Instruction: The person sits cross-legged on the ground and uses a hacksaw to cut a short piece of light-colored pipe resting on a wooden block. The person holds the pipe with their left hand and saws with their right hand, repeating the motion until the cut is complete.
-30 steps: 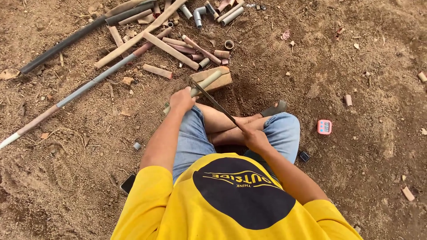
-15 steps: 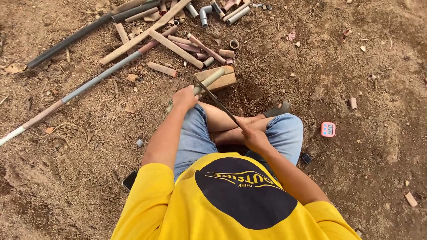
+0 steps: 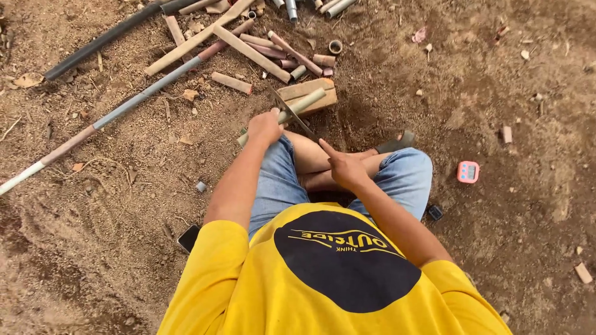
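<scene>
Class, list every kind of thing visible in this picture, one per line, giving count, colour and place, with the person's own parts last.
saw: one, dark blade, across the held pipe
held pipe: one, pale, on the wooden block
wooden block: one, tan, ahead of the knees
cut pipe pieces: many, tan and grey, top centre
long pipe: one, grey, left ground
timer: one, pink, right ground
left hand: gripping the pipe
right hand: on the saw

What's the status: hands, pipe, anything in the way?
Left hand grips pale pipe lying across wooden block. Right hand holds saw, blade on the pipe. Cut pipe pieces beyond the block, apart from it.
</scene>
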